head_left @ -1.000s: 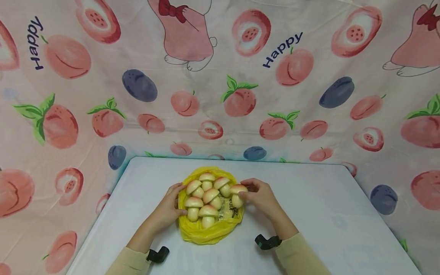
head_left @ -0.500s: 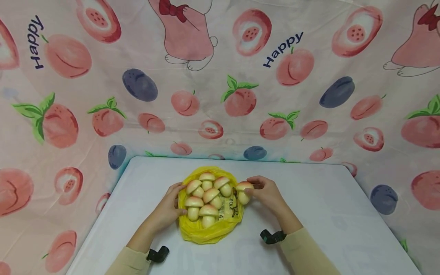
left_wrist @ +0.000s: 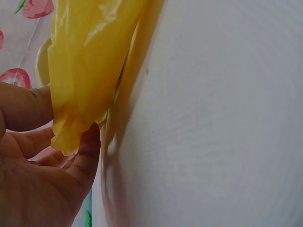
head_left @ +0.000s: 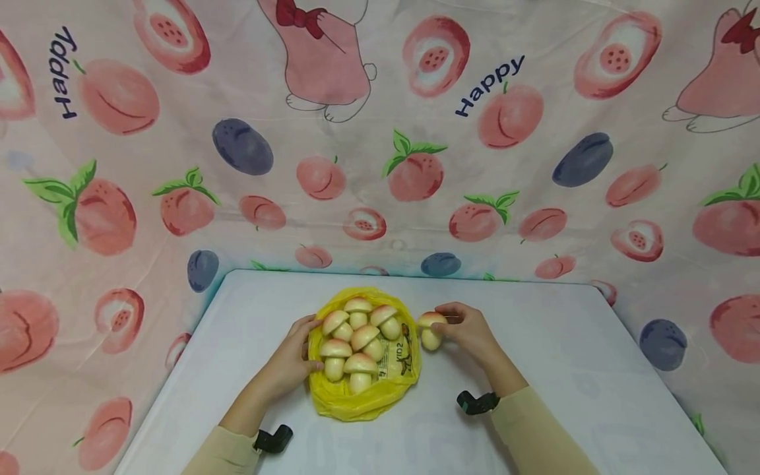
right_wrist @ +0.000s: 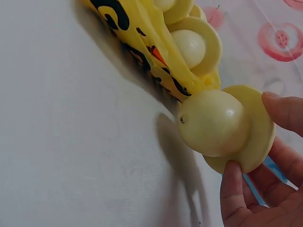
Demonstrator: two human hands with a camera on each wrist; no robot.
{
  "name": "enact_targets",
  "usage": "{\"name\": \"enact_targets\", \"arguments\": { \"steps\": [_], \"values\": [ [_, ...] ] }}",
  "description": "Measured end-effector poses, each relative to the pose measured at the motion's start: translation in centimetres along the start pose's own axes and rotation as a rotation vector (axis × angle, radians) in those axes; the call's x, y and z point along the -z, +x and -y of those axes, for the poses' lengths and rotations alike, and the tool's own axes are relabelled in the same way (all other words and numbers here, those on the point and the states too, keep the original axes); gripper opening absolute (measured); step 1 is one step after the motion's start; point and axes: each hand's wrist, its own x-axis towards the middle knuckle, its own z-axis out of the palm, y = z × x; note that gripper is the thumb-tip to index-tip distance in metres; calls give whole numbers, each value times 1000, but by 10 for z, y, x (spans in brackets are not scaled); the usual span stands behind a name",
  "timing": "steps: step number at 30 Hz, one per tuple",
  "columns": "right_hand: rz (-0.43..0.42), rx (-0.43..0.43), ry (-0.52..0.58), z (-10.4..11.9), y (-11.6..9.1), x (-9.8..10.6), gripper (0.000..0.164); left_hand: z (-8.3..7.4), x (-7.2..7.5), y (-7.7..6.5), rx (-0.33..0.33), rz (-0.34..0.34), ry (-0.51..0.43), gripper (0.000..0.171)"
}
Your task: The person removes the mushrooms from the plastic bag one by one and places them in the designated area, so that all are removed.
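A yellow plastic bag [head_left: 362,408] with its rim rolled open sits mid-table, holding several toy mushrooms [head_left: 360,364] with cream stems and reddish caps. At its left side my left hand [head_left: 289,358] grips the bag's edge between thumb and fingers, as the left wrist view shows on the bag's yellow plastic [left_wrist: 90,61]. Just right of the bag, my right hand [head_left: 473,333] pinches one toy mushroom [head_left: 431,339] by its cap. In the right wrist view this mushroom [right_wrist: 215,123] is raised off the table, its rounded stem pointing toward the bag.
The white table [head_left: 570,369] extends around the bag on every side. A fruit-patterned cloth [head_left: 380,165] hangs behind it and along both sides. Dark wrist cameras [head_left: 477,403] are strapped at both sleeve cuffs.
My right hand has carried the pinched mushroom rightward, from inside the bag's right edge to beyond its rim. The left hand and bag have stayed in place.
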Motion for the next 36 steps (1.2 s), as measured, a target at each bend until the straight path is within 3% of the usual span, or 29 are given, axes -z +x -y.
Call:
{"name": "enact_targets", "arguments": {
  "steps": [17, 36],
  "values": [
    [17, -108, 52, -8, 15, 7, 45, 0, 0, 0, 15, -1, 38, 82],
    [37, -84, 49, -9, 20, 24, 48, -4, -1, -3, 22, -4, 39, 81]
  ]
}}
